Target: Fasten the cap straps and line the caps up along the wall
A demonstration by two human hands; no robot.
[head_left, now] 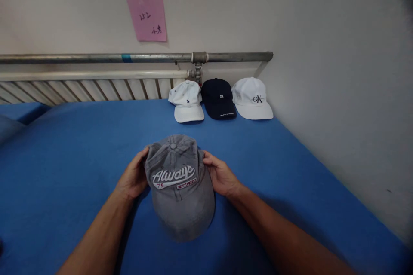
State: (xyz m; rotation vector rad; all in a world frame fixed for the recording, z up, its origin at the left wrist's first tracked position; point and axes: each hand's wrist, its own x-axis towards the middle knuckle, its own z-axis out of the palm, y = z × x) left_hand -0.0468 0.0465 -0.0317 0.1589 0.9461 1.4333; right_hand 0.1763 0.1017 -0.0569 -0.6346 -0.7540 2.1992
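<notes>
A grey washed cap [179, 187] with "Always" stitched on its front sits on the blue sheet [80, 159], brim toward me. My left hand [134, 177] grips its left side and my right hand [220, 176] grips its right side, fingers curled around the crown. Three more caps stand in a row at the far edge by the wall: a white patterned cap [187, 101], a navy cap [219, 99] and a white cap with black letters [252, 99].
A metal pipe [135, 57] and a slatted radiator [87, 89] run along the back wall. A pink paper note [147, 18] is stuck above them. A plain wall [338, 94] borders the bed on the right.
</notes>
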